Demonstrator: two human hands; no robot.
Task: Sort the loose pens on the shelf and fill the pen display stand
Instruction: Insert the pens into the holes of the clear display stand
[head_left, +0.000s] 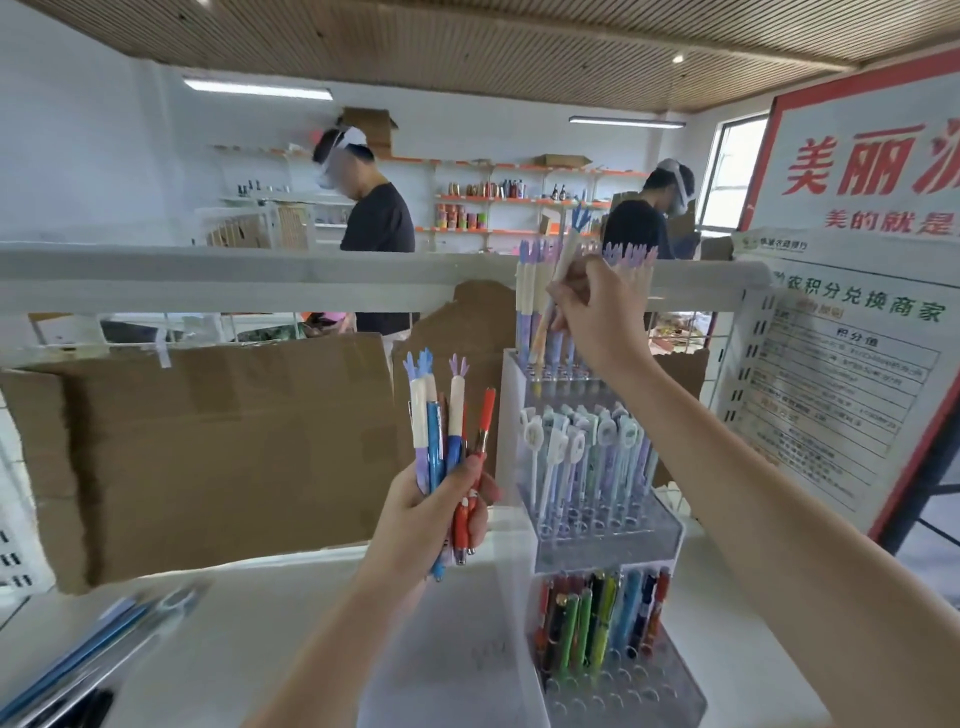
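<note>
**Pens in both hands at the stand**

On the white shelf (291, 639) stands a tall clear plastic pen display stand (597, 540) with three steps. The top step holds pastel pens with little hand-shaped tops, the middle step holds pale pens with round ring tops, and the bottom step holds green, blue, black and red pens. Many holes at the front of the bottom step have no pen.

The left hand (431, 514) grips a bunch of pens (441, 447), about six: three with hand-shaped tops and some red ones. The right hand (597, 317) pinches one cream pen with a blue hand-shaped top (563, 260), tilted over the top step.

Behind the stand is torn brown cardboard (208, 457). A white rail (260, 275) crosses in front of two people further back. A red-framed sign (857, 322) leans on the right. Blurry blue pens (98, 654) lie at the bottom left.
</note>
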